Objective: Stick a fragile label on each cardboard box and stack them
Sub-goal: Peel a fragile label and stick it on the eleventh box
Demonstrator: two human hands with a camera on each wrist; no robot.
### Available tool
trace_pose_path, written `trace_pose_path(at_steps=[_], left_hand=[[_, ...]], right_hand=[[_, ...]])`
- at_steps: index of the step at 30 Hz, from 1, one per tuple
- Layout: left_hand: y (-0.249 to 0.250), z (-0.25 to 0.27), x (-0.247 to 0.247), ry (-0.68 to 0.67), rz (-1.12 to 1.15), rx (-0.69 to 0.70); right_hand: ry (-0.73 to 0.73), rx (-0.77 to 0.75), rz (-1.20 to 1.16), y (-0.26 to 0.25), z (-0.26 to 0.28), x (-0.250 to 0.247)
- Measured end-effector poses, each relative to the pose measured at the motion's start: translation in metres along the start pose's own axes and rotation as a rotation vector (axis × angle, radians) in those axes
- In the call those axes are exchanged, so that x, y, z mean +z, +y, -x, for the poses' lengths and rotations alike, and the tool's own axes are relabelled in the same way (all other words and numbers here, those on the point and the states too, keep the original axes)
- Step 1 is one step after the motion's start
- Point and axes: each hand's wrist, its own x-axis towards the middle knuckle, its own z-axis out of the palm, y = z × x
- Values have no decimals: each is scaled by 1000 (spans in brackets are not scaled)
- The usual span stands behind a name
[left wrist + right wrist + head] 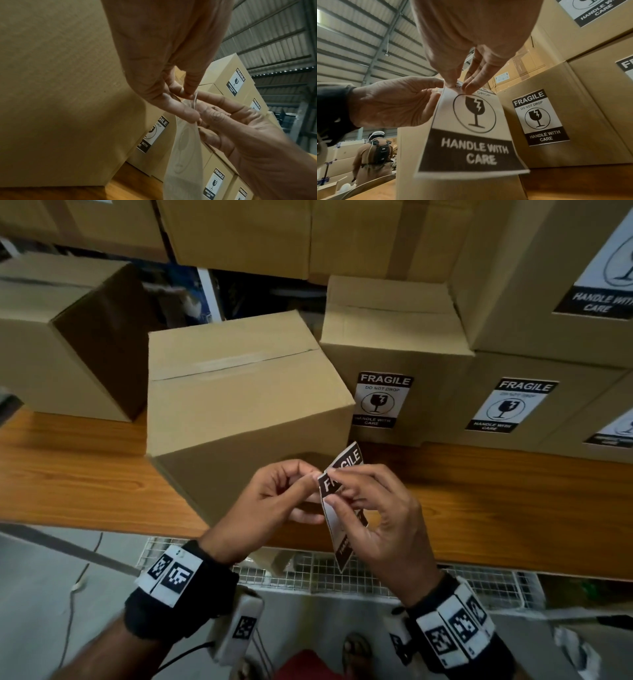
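A black-and-white fragile label (342, 494) hangs between both hands above the table's front edge. My left hand (274, 501) pinches its upper left corner and my right hand (373, 515) pinches the top beside it. The upper corner looks split, one layer standing up behind the other. In the right wrist view the label (471, 135) shows its printed face; in the left wrist view the label's (185, 155) pale back shows. A plain cardboard box (239, 392) without a label stands on the wooden table (85, 474) just beyond my hands.
Labelled boxes (387, 364) are stacked at the right, reaching up to the top right corner (555, 268). An unlabelled box (61, 337) stands at the left, more boxes behind. A wire mesh rack (342, 570) runs under the table edge. Another person (373, 152) stands far off.
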Motion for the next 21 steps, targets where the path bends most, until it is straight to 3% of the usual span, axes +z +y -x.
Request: trace_pose_path(at_steps=[6, 21], left_hand=[[2, -7, 11, 5, -221, 83], [6, -13, 31, -8, -203, -39]], right_hand=[[-93, 51, 12, 10, 1, -17], [-13, -24, 21, 20, 6, -37]])
